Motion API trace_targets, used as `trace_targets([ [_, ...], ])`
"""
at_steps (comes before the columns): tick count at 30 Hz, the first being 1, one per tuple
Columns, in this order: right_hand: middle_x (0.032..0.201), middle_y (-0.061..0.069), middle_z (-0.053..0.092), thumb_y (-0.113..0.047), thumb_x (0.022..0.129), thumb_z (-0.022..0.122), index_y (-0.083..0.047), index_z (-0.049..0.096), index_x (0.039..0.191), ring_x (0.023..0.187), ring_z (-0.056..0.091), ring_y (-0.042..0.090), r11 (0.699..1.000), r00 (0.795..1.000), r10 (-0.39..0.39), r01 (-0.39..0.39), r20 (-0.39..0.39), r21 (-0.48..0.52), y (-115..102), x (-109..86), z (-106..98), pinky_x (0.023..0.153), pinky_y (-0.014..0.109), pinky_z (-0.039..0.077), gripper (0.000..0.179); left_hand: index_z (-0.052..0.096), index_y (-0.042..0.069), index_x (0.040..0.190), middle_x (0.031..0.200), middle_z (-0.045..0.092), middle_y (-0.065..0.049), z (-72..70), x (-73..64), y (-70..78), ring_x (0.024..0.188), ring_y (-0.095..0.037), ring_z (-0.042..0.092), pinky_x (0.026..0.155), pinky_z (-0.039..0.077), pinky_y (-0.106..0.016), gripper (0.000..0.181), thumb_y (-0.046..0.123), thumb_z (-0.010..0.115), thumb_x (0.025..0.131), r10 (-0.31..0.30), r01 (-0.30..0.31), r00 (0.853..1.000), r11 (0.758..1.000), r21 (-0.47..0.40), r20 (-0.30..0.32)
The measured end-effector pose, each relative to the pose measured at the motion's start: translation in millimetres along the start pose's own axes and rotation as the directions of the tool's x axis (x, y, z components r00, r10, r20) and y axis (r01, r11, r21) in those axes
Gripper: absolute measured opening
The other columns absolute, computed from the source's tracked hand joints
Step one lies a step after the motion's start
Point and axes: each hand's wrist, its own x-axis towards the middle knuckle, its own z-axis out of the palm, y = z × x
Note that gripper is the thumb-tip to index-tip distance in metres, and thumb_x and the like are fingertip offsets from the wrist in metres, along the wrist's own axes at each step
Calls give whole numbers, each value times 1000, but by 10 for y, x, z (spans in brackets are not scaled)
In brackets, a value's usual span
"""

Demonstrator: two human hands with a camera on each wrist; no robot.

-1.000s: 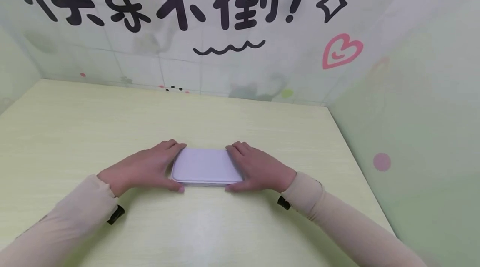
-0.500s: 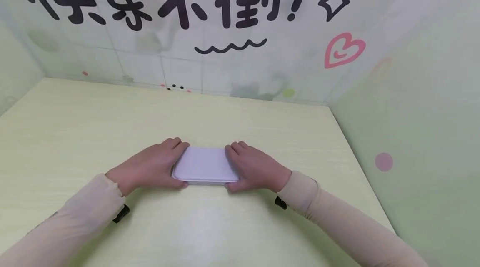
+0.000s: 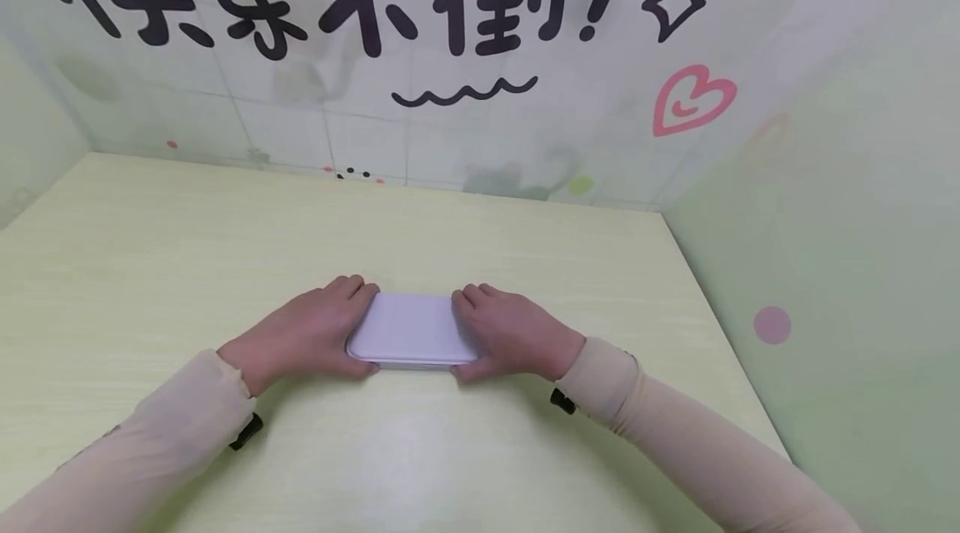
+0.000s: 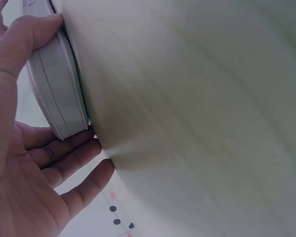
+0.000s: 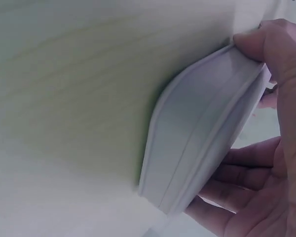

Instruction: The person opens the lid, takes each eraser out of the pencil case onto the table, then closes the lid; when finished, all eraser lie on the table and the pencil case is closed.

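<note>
A flat, pale lavender case (image 3: 414, 326) with rounded corners lies on the table, its long side facing me. My left hand (image 3: 303, 337) grips its left end, thumb at the near edge and fingers towards the far edge. On the opposite end, my right hand (image 3: 521, 337) holds it in the same way, covering the right corners. Seen from the left wrist, the case's side wall (image 4: 59, 86) has a thin seam, and the thumb presses on it. The right wrist view shows that wall (image 5: 187, 138) close over the tabletop, thumb at one corner and fingers behind.
The pale wood-grain table (image 3: 225, 241) runs back to a printed wall (image 3: 337, 133) with large dark characters, a wavy line and a pink heart. A light green wall (image 3: 847, 266) borders the table's right side.
My left hand has moved slightly right and closer around the case's left end. The right hand has also closed in a little on its end. In the last half second hardly anything moved.
</note>
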Motion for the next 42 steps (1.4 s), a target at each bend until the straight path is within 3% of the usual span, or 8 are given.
trace_targets([
  [9,106,4,65,-60,84,74,-2,58,127,89,56,14,998,1000,5,-7,22,58,52,-13,36,79,27,58,74,58,-1,124,106,60,-7,3,-5,36,90,-18,54,73,53,-32,74,42,87,71,-6,6,1000,1000,-8,14],
  [21,108,7,66,-58,85,74,0,58,127,88,60,17,999,1000,-25,26,-3,21,27,-20,6,78,29,60,74,59,-1,125,106,60,-6,42,-15,32,90,-17,53,73,53,-32,76,43,87,71,-14,14,1000,1000,12,-2],
  [28,111,7,65,-61,85,76,-1,57,131,93,60,18,997,1000,-19,18,12,80,90,-17,-1,82,32,60,78,59,3,121,104,60,-4,5,-11,35,88,-15,52,72,51,-29,68,41,85,71,-18,18,1000,1000,-1,-7],
  [34,112,5,65,-62,86,76,-4,58,135,93,59,15,984,999,-15,7,44,179,174,-20,-26,85,30,58,78,58,1,127,111,61,-7,-23,-7,33,94,-18,56,78,55,-36,75,43,89,73,-25,25,999,1000,-14,24],
  [38,122,6,66,-64,86,75,-4,56,143,101,62,15,970,997,5,-22,72,241,211,-24,-42,92,31,58,85,56,0,133,116,61,-7,-32,9,3,101,-20,58,87,56,-40,84,45,92,72,-40,42,998,998,-47,49],
  [42,142,10,61,-67,88,73,-6,49,154,122,64,20,948,992,46,-82,122,307,230,-65,-52,104,36,56,93,57,2,133,118,62,-5,-48,25,-21,106,-21,57,91,56,-42,88,49,95,68,-52,59,996,992,-109,67],
])
